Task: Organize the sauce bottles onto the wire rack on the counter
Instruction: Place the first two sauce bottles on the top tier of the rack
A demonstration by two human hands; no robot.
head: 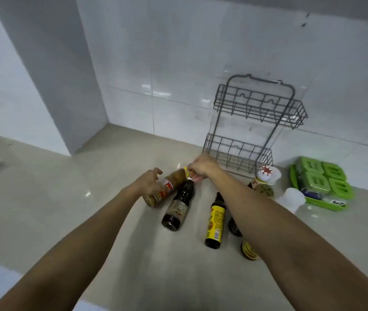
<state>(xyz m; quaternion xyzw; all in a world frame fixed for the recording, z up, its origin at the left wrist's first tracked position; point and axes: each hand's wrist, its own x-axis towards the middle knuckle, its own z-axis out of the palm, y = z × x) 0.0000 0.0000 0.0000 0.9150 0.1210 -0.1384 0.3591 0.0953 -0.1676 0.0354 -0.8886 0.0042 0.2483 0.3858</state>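
A two-tier grey wire rack (pixel 254 122) stands against the tiled wall, both shelves bare. Several sauce bottles lie on the counter in front of it. My right hand (pixel 202 167) grips the yellow-capped neck of a brown sauce bottle (pixel 174 179), which is tilted. My left hand (pixel 150 181) rests on that bottle's red-and-white label with fingers loosely spread. A dark bottle (pixel 178 209) lies just below it. A yellow-labelled bottle (pixel 215 223) lies to the right. Two more bottles are partly hidden by my right forearm.
A green tray (pixel 323 204) with green lidded containers and a "Salt" label sits at the right. A white-capped jar (pixel 267 173) and a clear plastic container (pixel 291 198) stand near the rack's foot. A wall corner juts out at the left.
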